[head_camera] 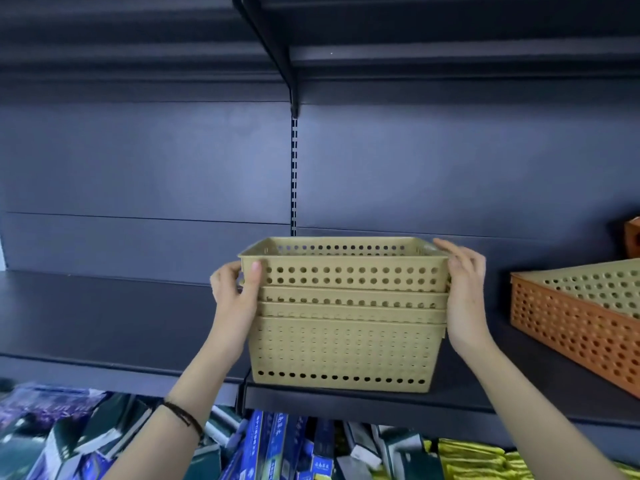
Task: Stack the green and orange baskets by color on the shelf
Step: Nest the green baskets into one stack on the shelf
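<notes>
A stack of several nested olive-green perforated baskets (346, 344) stands near the front edge of the dark shelf (104, 327). My left hand (237, 296) grips the left end of the top green basket (349, 270), thumb on its front wall. My right hand (465, 296) presses flat against the stack's right side, fingers raised along the top rim. At the right, an orange basket (568, 327) holds another green basket (602, 285) nested inside it. A second orange basket (633, 237) peeks in at the far right edge.
The dark back panel with a slotted upright (294, 174) rises behind the stack. An upper shelf (450, 60) overhangs above. Below the shelf lie packaged goods (263, 448) in blue, dark and yellow wrappers. The shelf's left half is bare.
</notes>
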Demonstrator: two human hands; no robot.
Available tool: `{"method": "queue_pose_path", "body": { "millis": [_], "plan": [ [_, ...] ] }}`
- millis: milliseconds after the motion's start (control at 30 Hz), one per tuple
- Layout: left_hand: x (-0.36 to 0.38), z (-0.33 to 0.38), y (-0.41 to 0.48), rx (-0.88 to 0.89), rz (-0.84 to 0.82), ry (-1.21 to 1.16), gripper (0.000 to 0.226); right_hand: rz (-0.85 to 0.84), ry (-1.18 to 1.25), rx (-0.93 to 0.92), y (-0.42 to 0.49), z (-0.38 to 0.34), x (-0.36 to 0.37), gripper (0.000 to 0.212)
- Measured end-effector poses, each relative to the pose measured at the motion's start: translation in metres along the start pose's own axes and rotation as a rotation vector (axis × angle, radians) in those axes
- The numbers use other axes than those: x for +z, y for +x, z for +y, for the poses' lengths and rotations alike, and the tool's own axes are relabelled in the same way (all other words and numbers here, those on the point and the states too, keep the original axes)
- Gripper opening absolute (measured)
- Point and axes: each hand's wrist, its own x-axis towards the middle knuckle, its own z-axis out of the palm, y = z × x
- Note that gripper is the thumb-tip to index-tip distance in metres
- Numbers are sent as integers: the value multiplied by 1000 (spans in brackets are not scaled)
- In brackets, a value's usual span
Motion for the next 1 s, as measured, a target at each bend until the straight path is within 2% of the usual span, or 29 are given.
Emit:
{"method": "queue_pose_path", "body": {
  "millis": [133,333,533,900,1000],
  "plan": [
    [4,-1,-7,32,-88,-186,63,26,66,83,-17,12,-5,35],
    [5,1,-8,59,-73,-159,49,-42,-44,79,-24,13,-6,48],
    [27,7,-22,72,-72,-161,45,3,-17,147,-16,12,-28,36],
    [109,26,-62,85,-125,-190,37,31,-143,128,3,6,-125,35],
    [132,31,-72,88,-108,-122,46,7,-197,132,12,8,-157,40]
  ]
}}
